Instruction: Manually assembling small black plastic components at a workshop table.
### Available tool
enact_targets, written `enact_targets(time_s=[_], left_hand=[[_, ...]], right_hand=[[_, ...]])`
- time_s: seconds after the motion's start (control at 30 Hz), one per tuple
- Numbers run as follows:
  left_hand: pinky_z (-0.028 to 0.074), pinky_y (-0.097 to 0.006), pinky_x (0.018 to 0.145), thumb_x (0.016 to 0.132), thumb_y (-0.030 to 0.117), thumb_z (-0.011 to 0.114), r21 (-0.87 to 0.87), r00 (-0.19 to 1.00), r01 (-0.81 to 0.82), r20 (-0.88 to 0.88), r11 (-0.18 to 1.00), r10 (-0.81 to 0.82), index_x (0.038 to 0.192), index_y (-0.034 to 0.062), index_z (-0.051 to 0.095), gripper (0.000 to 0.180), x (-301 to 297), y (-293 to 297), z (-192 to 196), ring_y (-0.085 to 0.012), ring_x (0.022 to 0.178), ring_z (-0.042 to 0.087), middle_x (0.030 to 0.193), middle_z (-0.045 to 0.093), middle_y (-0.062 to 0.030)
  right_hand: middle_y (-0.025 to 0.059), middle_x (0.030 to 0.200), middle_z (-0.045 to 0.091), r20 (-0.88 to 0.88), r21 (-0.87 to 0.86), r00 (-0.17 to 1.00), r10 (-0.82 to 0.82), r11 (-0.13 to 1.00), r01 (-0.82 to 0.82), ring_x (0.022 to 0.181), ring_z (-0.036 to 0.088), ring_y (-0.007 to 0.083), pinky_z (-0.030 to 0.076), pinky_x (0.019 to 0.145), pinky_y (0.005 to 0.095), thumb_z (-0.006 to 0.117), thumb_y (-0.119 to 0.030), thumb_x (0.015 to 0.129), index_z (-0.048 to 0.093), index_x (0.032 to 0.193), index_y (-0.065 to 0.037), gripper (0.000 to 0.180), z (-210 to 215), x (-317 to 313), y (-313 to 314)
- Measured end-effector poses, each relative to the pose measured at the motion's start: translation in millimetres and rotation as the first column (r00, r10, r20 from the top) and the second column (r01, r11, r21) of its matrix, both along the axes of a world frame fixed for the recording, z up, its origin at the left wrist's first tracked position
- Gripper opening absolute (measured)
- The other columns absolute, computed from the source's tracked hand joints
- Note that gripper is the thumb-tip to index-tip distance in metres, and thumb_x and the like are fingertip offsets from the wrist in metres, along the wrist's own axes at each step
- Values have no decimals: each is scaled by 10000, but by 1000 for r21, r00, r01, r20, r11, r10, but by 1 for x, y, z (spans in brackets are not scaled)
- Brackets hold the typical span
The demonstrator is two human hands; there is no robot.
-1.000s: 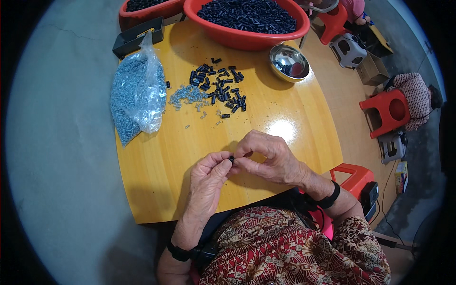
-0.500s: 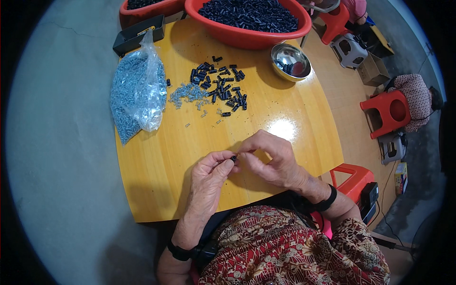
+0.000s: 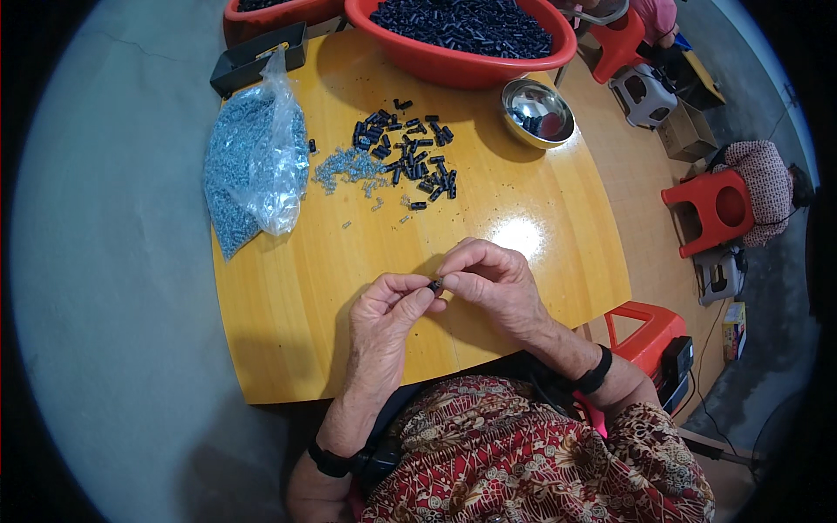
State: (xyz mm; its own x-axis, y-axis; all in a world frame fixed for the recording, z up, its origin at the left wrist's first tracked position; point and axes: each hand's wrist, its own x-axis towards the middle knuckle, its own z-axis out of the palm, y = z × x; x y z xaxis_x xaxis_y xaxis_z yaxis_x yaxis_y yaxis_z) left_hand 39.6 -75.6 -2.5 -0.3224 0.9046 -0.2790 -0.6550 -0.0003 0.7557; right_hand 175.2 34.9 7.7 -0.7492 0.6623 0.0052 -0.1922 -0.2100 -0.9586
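My left hand point(image 3: 377, 318) pinches a small black tubular piece point(image 3: 435, 285) between thumb and fingers, above the near part of the table. My right hand point(image 3: 497, 292) is closed in a pinch at the piece's end, its fingertips meeting those of the left. Whatever the right fingertips hold is too small to make out. Farther out on the table lies a loose scatter of similar black pieces point(image 3: 418, 166). Beside it is a little heap of tiny silvery, spring-like parts point(image 3: 344, 166). A clear plastic bag point(image 3: 240, 166) full of such parts rests to the left.
A big red basin point(image 3: 453, 74) heaped with black pieces stands at the table's far edge. Right of the scatter is a metal bowl point(image 3: 536, 138) with some black pieces. A dark tray point(image 3: 231, 77) lies far left. Red stools point(image 3: 715, 209) and seated people are off to the right.
My right fingertips have come down and closed against the end of the black piece, where before they were slightly apart from it. The left hand keeps its hold. The view has shifted slightly.
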Motion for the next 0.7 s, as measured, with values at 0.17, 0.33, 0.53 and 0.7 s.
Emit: enact_targets(time_s=[0.17, 0.33, 0.53, 0.7], left_hand=[[516, -299, 855, 907, 29, 630, 3, 1000, -4, -5, 1000, 4, 1018, -2, 604, 118, 1, 0, 1, -170, 858, 648, 952, 662, -101], [515, -302, 850, 910, 30, 627, 5, 1000, -15, 10, 1000, 15, 1013, 0, 603, 110, 2, 2, -2, -169, 851, 644, 943, 660, -101], [511, -300, 852, 920, 38, 617, -4, 1000, -17, 16, 1000, 17, 1029, 1, 595, 116, 3, 1, -2, -162, 847, 635, 936, 654, -89], [508, -296, 844, 935, 58, 602, -13, 999, -35, 23, 999, 35, 1043, 0, 590, 123, 6, 3, -2, -154, 844, 628, 935, 652, -80]], right_hand=[[54, 913, 648, -12, -24, 1000, -2, 1000, 1, 839, 625, 113, 515, 788, 261, 636, -47, 912, 646, 989, 18, 101, 2, -2, -1], [57, 909, 644, -31, -45, 999, -7, 999, 6, 823, 631, 121, 521, 775, 265, 634, -46, 914, 643, 988, 24, 103, 1, -3, -2], [51, 914, 626, 23, 99, 995, -96, 991, 94, 819, 626, 121, 518, 766, 260, 622, -31, 915, 646, 967, 21, 77, -1, -5, -8], [51, 908, 624, 54, 64, 987, -150, 987, 147, 856, 607, 113, 506, 753, 255, 639, -30, 892, 650, 944, 15, 71, -4, -8, -14]])
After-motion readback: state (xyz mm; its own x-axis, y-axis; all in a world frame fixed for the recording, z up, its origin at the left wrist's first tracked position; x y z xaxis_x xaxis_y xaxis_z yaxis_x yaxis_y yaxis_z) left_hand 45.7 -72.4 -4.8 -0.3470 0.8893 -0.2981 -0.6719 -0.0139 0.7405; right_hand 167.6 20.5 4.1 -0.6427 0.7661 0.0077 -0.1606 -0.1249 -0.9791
